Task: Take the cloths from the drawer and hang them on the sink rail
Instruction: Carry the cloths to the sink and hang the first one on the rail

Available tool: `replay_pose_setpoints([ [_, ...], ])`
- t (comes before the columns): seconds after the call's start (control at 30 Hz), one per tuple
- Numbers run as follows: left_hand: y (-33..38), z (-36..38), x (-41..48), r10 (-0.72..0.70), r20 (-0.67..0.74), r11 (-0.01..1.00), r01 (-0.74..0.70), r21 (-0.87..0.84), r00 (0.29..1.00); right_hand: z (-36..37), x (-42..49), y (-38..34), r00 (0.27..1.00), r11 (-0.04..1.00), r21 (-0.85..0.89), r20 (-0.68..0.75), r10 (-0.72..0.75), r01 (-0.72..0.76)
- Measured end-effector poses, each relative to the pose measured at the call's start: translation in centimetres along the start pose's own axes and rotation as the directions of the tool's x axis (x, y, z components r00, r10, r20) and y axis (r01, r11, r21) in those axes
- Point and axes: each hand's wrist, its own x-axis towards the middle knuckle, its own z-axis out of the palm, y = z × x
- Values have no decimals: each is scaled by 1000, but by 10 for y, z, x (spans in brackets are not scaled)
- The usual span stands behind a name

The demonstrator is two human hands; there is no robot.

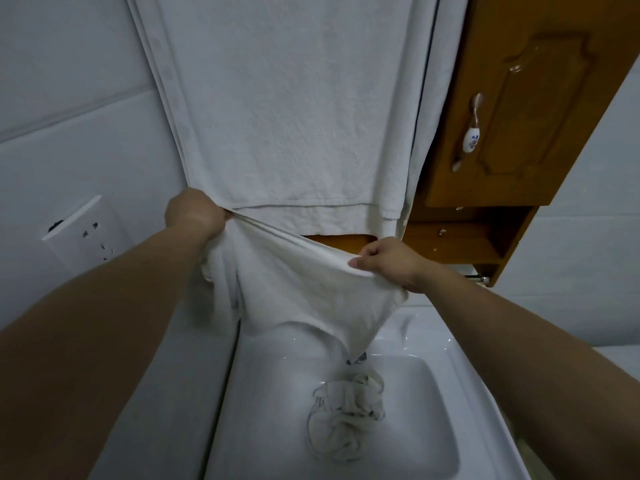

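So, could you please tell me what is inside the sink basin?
A crumpled white cloth lies on the sink floor. Its drain cannot be seen, and the held cloth hides the basin's back edge.

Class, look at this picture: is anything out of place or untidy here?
Yes: a crumpled cloth lies bunched in the sink basin, not hung up like the large towel above. The left hand and right hand hold a second cloth.
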Motion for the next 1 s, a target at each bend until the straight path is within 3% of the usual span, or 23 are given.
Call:
replay_pose_setpoints([
  [0.23,-11,-3,-7,-36,20,999,36,2,999,1,1,-11,993,999,14,-109,38,-37],
  [0.37,0,0,-26,93,119,995,-96,27,989,2,7,-27,976,971,236,-198,95,-47],
  [0.47,18,4,-42,199,152,975,-180,-130,968,10,10,-47,963,927,375,-244,117,-18],
  [0.6,40,7,-57,335,105,919,-301,-253,936,18,3,-71,976,861,508,-191,109,3],
  [0.77,61,16,-76,431,79,847,-372,-380,899,21,-5,-83,999,664,748,-37,27,9],
  [0.9,75,18,-87,429,132,755,-275,-595,893,20,-9,-83,999,532,846,-1,-47,26],
  [1.0,76,19,-93,415,190,716,-191,-671,890,16,-13,-78,992,496,867,10,-125,54],
])
